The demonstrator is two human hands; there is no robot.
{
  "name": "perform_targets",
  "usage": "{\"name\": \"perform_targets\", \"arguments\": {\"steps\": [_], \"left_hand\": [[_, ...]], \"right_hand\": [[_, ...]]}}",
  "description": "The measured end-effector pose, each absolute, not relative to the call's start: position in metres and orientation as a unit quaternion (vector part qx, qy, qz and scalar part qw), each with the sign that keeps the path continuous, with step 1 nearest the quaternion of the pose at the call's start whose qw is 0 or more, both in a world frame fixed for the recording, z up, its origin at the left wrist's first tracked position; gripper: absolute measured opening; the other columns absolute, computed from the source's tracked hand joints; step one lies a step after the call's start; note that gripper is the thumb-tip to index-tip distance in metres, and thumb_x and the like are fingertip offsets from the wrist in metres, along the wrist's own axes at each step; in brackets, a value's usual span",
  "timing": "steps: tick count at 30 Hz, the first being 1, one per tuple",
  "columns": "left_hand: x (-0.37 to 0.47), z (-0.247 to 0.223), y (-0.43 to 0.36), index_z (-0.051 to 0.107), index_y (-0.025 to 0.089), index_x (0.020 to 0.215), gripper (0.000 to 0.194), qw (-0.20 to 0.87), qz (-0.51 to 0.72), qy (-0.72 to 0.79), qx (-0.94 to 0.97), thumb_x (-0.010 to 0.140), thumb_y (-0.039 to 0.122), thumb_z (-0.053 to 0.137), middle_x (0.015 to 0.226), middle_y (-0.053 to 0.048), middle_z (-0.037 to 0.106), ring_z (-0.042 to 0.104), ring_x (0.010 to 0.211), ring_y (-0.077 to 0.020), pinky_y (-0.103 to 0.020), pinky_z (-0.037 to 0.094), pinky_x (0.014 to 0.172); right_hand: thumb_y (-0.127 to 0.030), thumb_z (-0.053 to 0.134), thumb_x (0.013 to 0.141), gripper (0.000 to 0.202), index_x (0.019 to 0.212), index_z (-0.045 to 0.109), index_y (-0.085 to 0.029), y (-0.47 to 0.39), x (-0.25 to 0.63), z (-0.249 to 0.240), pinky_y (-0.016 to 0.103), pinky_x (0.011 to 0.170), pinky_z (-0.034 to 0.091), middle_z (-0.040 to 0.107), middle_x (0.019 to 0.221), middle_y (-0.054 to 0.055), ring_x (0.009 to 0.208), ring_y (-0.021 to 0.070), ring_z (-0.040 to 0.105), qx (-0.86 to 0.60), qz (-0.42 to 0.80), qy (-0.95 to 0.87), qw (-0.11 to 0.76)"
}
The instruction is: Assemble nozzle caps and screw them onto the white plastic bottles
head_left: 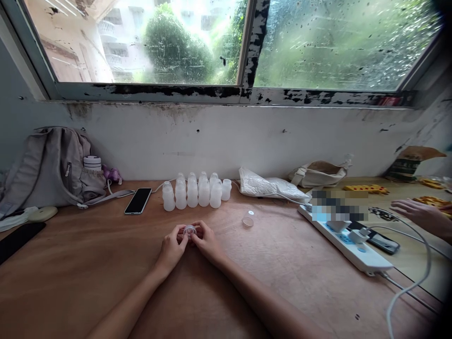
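Observation:
My left hand and my right hand meet just above the table, fingers closed from both sides around a small clear round plastic piece. It looks like a cap or ring; its underside is hidden by the thumbs. Beyond the hands stand several frosted white plastic bottles in a cluster, most of them upright with narrowed waists. To the right of my right hand lies a clear round plastic cap, with a small white disc at its far edge.
A phone lies left of the bottles, near a grey backpack. Silvery packaging sits behind on the right. A white power strip with cables crosses the right side, where another person's hand rests near yellow pieces.

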State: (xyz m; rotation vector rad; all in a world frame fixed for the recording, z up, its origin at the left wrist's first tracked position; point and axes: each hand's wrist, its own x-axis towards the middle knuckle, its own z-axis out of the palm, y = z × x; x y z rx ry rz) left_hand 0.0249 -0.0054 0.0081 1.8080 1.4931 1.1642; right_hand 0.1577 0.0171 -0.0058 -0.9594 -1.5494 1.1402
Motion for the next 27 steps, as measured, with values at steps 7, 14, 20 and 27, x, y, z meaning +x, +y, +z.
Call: {"name": "perform_targets", "arguments": {"steps": [7, 14, 20, 27], "left_hand": [[0.0244, 0.0070, -0.0040, 0.054, 0.020, 0.093, 0.022, 0.238, 0.412, 0.571, 0.669, 0.075, 0.029, 0.046, 0.083, -0.004, 0.066, 0.063, 0.072, -0.0159, -0.026, 0.048, 0.066], [0.0254, 0.0067, -0.0038, 0.054, 0.019, 0.092, 0.021, 0.229, 0.406, 0.582, 0.666, 0.074, 0.028, 0.046, 0.082, -0.004, 0.067, 0.063, 0.071, -0.0159, -0.026, 0.049, 0.065], [0.0257, 0.0072, -0.0047, 0.053, 0.020, 0.090, 0.019, 0.228, 0.402, 0.584, 0.668, 0.074, 0.027, 0.047, 0.080, -0.003, 0.067, 0.063, 0.068, -0.0152, -0.025, 0.048, 0.064], [0.0266, 0.0080, -0.0053, 0.052, 0.021, 0.088, 0.016, 0.226, 0.399, 0.586, 0.668, 0.075, 0.029, 0.047, 0.078, -0.002, 0.066, 0.063, 0.066, -0.0145, -0.024, 0.047, 0.062]], "right_hand": [[-0.025, 0.051, 0.074, 0.016, 0.088, 0.047, -0.019, 0.0188, 0.1562, -0.0088, 0.022, 0.048, 0.047, 0.058, 0.066, -0.001, 0.055, 0.0109, 0.055, -0.398, 0.451, -0.647, 0.469], [-0.022, 0.049, 0.073, 0.016, 0.089, 0.047, -0.020, 0.0202, 0.1560, -0.0129, 0.021, 0.048, 0.046, 0.059, 0.067, -0.002, 0.054, 0.0106, 0.055, -0.392, 0.451, -0.649, 0.471], [-0.018, 0.047, 0.072, 0.016, 0.088, 0.045, -0.020, 0.0186, 0.1557, -0.0102, 0.021, 0.048, 0.046, 0.057, 0.068, -0.002, 0.052, 0.0097, 0.054, -0.380, 0.469, -0.642, 0.473], [-0.019, 0.048, 0.073, 0.016, 0.088, 0.044, -0.021, 0.0164, 0.1550, -0.0079, 0.021, 0.049, 0.045, 0.058, 0.068, -0.002, 0.055, 0.0102, 0.054, -0.383, 0.451, -0.654, 0.471]]}}
